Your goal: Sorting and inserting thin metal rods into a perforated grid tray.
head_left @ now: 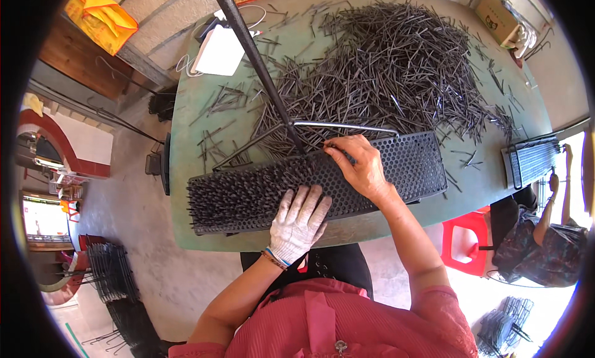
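A long black perforated rack [409, 166] lies across the near side of the table. Dark thin sticks [238, 197] stand upright, packed densely in the holes of its left part, while the right part shows bare holes. My left hand [299, 220], in a white glove, rests with fingers stretched over the rack's front middle, beside the standing sticks. My bare right hand [361, 167] is over the rack's back edge, thumb and fingertips pinched together; what is between them is too small to make out. A large heap of loose dark sticks [396, 73] lies just behind the rack.
A dark pole [260, 66] slants up from the rack, with a thin metal bar [347, 126] near its base. The green table [186, 135] also carries a white box [220, 51]. On the right, another person [545, 234] works at a second rack [534, 163], near a red stool [462, 243].
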The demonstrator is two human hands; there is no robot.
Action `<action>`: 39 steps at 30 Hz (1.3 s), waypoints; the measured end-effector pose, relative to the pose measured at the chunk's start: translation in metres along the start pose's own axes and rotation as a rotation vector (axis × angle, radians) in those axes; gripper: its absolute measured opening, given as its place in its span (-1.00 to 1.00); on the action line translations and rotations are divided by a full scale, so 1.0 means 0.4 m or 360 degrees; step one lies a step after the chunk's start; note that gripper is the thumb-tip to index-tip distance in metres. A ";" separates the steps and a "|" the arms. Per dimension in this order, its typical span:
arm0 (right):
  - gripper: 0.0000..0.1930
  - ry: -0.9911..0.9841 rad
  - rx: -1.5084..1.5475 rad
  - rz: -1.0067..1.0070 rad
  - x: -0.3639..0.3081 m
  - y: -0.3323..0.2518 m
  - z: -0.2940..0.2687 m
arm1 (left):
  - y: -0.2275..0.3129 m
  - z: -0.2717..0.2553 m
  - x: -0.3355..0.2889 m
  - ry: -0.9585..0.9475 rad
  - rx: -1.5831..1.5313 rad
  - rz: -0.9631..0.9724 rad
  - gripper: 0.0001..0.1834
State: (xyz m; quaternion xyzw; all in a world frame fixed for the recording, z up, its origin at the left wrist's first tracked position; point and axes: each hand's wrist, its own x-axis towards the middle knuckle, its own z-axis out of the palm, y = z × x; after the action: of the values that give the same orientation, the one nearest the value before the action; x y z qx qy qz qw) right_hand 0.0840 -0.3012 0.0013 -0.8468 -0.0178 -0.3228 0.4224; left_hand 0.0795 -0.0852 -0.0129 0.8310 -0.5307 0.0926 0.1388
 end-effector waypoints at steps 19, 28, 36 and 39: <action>-0.67 -0.0068 -0.0219 -0.0186 -0.017 0.011 0.028 | -0.005 0.012 -0.001 0.0089 -0.0004 -0.0035 -0.33; -0.69 -0.0081 -0.0309 -0.0254 -0.023 0.001 0.034 | -0.006 0.026 -0.010 0.0139 0.0000 -0.0061 -0.36; -0.71 -0.0141 -0.0287 -0.0141 -0.019 -0.009 0.033 | -0.005 0.023 -0.008 0.0176 0.0005 -0.0090 -0.53; -0.74 -0.0151 -0.0306 -0.0142 -0.018 -0.009 0.030 | -0.005 0.025 -0.009 0.0205 0.0009 -0.0102 -0.54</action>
State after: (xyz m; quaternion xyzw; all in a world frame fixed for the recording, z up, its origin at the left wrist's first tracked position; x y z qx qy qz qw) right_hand 0.0836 -0.2883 -0.0055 -0.8961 -0.0445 -0.3010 0.3230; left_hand 0.0799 -0.0848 -0.0236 0.8402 -0.4936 0.1429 0.1731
